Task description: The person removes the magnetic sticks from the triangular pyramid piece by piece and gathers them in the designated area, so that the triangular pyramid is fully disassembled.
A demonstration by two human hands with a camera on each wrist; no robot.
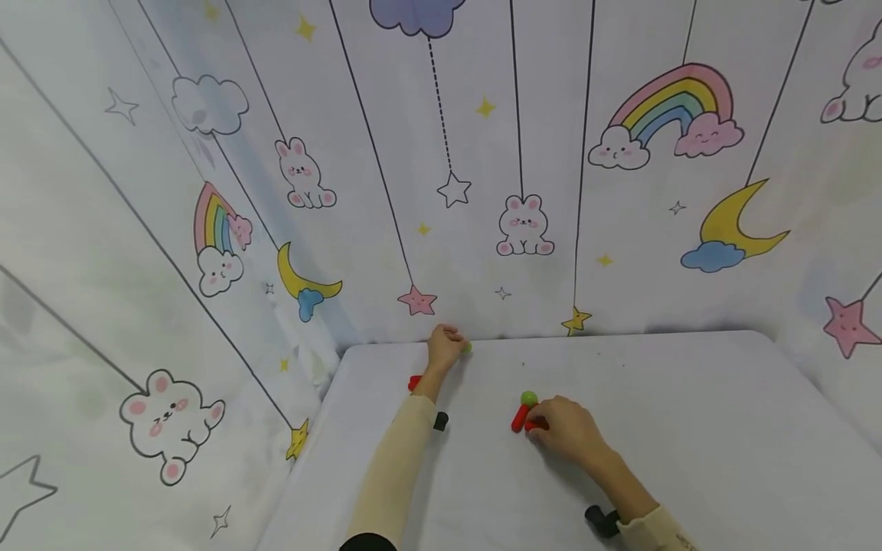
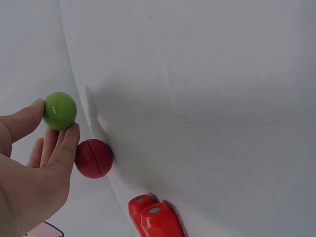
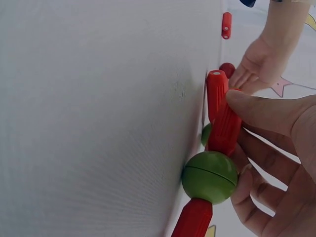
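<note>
At the back edge of the table, my left hand [image 1: 445,348] pinches a small green ball [image 2: 60,111] between thumb and fingertips. A red ball [image 2: 94,158] with a seam line sits right by those fingers. My right hand [image 1: 568,428] holds a red ridged rod [image 3: 225,126], thumb on one side and fingers on the other. That rod meets a grooved green ball [image 3: 210,177], from which another red rod [image 3: 193,219] extends. Behind them are one more red rod [image 3: 217,94] and a partly hidden green ball [image 3: 206,134].
Two red rods [image 2: 162,221] lie side by side near the left forearm, partly covered by it in the head view. A white cloth [image 1: 689,428] covers the table. Patterned curtains [image 1: 468,260] rise behind and to the left of it.
</note>
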